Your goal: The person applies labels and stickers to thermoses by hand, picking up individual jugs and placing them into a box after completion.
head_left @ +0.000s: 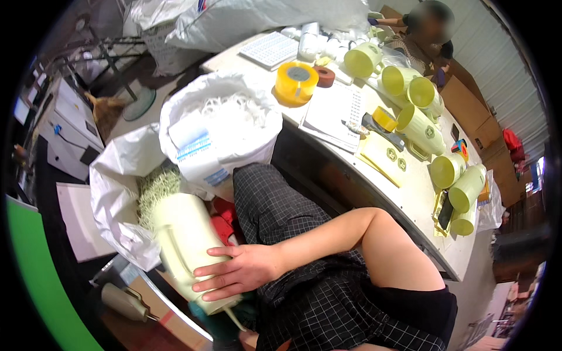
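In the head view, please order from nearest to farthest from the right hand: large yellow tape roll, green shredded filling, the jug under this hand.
1. Jug: under the right hand, touching it.
2. Green shredded filling: left, in the white bag.
3. Large yellow tape roll: on the table.

I see the bare right hand [240, 272] spread over a pale-yellow cylindrical pitcher [184, 219], near a white plastic sack [113, 187] holding pale-green stringy filling [155, 193]. On a long white table [413, 196], my head view shows similar pale-yellow pitchers [417, 126] and a thick yellow tape roll [285, 88].
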The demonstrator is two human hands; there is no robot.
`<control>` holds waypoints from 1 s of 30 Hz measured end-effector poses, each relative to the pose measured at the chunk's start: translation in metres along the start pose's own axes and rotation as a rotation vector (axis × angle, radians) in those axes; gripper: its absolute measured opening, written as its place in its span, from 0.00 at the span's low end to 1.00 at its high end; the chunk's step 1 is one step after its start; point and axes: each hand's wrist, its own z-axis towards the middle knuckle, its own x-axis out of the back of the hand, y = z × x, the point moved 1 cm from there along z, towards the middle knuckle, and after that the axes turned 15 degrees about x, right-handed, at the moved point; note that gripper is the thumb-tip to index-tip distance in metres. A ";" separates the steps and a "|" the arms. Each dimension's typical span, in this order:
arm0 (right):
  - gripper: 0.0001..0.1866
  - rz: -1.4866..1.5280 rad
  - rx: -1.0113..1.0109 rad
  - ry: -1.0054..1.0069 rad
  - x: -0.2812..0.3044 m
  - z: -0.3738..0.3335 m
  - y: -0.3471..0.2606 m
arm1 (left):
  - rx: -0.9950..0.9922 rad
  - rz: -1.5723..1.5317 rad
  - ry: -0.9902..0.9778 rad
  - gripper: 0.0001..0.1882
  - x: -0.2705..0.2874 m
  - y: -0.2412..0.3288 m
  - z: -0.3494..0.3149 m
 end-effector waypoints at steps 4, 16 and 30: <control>0.63 0.531 -0.313 -0.106 0.015 -0.035 -0.016 | 0.101 0.101 -0.120 0.23 -0.049 -0.003 -0.020; 0.55 0.444 -0.771 0.038 -0.012 -0.053 -0.001 | -1.405 1.206 0.314 0.40 -0.162 0.054 -0.062; 0.45 0.470 -0.696 0.003 -0.019 -0.045 -0.004 | -1.254 1.221 0.253 0.20 -0.164 0.047 -0.059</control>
